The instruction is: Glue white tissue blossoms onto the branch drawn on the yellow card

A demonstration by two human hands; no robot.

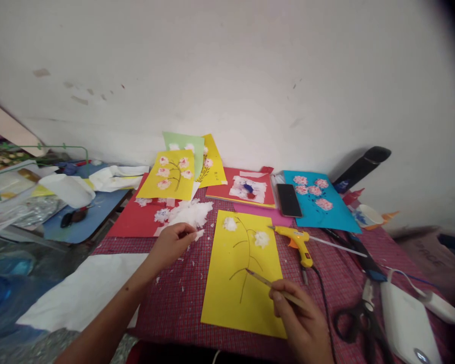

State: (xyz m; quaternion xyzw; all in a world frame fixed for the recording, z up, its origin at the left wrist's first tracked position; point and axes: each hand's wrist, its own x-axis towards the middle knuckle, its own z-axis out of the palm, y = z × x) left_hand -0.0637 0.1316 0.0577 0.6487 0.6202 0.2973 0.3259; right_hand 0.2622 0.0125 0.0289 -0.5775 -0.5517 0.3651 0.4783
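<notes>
Before me lies a yellow sheet of paper (227,298) with a drawn branching stem and two white crumpled-tissue blossoms near its top. My right hand (301,321) is closed around a thin wooden paintbrush (267,282), whose tip is at the stem in the sheet's middle. Left of the sheet, my left hand (173,246) pinches a small scrap of white tissue (199,234). Just beyond that hand is a pile of torn white tissue (191,213) on red paper (125,222).
A yellow glue gun (293,235) with its cord lies right of the sheet, near black scissors (364,313) and a white device (409,323). Farther back are a phone (288,200), a blue flower picture (326,215) and a yellow flower picture (167,174). White paper (87,288) overhangs the left edge.
</notes>
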